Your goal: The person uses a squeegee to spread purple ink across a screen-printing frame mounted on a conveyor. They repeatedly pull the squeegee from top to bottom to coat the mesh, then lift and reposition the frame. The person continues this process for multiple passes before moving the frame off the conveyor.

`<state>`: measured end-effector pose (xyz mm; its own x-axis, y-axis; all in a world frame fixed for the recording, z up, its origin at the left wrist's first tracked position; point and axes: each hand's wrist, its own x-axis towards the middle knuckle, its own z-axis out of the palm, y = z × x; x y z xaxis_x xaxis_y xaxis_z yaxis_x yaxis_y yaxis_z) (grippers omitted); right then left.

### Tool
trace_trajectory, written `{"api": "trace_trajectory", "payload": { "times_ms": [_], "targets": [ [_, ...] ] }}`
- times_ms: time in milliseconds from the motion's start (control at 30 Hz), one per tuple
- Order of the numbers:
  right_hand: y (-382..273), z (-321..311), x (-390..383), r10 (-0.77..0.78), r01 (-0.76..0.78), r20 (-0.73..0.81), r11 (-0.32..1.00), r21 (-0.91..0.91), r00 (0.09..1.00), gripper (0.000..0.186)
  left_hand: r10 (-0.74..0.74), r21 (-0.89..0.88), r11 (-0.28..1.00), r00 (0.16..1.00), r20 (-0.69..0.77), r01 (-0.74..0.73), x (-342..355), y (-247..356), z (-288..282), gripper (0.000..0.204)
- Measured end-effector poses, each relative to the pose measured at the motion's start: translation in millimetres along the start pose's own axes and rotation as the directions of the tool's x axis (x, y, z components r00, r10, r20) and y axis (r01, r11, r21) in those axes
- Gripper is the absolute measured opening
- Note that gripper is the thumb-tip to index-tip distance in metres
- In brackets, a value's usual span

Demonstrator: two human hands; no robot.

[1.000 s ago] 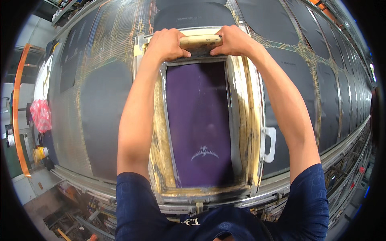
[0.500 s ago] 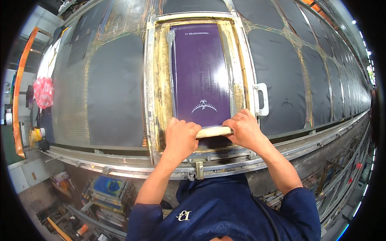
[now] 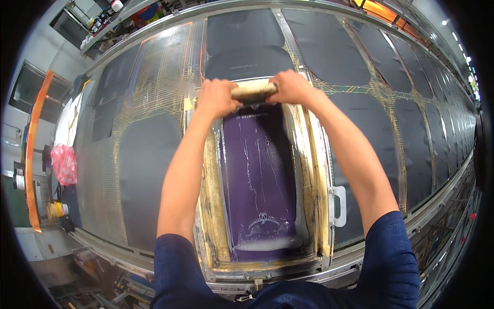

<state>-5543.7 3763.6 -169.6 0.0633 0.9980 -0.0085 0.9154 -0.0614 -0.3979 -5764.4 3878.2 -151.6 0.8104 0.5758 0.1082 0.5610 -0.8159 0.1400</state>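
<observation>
At the far end of a screen-printing frame, both my arms are stretched forward. My left hand and my right hand are closed round the two ends of a squeegee with a pale wooden grip. Its lower edge is partly in shadow over the purple mesh. Wet, shiny streaks run along the mesh, and a pale band of what looks like clear ink lies across its near part. A small white emblem shows there, with white lettering near the squeegee.
Dark cut panels lie on the long table around the frame, in rows off to the right. A white handle juts from the frame's right side. A metal rail follows the near edge. Pink plastic hangs at the left.
Both hands have moved the squeegee from the near end of the mesh to the far end. Wet streaks and a pale band now show on the mesh. The head view has shifted.
</observation>
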Motion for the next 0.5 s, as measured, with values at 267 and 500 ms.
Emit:
{"api": "trace_trajectory", "payload": {
  "times_ms": [267, 500],
  "targets": [
    [7, 1, 24, -0.025, 0.026, -0.007, 0.995, 0.098, 1.000, 0.043, -0.097, -0.073, 0.991, 0.984, 0.152, 0.109, 27, -13, 6, 0.046],
    [-40, 34, -92, -0.121, 0.121, -0.081, 0.993, 0.001, 0.989, 0.034, 0.036, -0.083, 0.996, 0.998, 0.055, -0.031, -93, 31, 11, 0.032]
  ]
}}
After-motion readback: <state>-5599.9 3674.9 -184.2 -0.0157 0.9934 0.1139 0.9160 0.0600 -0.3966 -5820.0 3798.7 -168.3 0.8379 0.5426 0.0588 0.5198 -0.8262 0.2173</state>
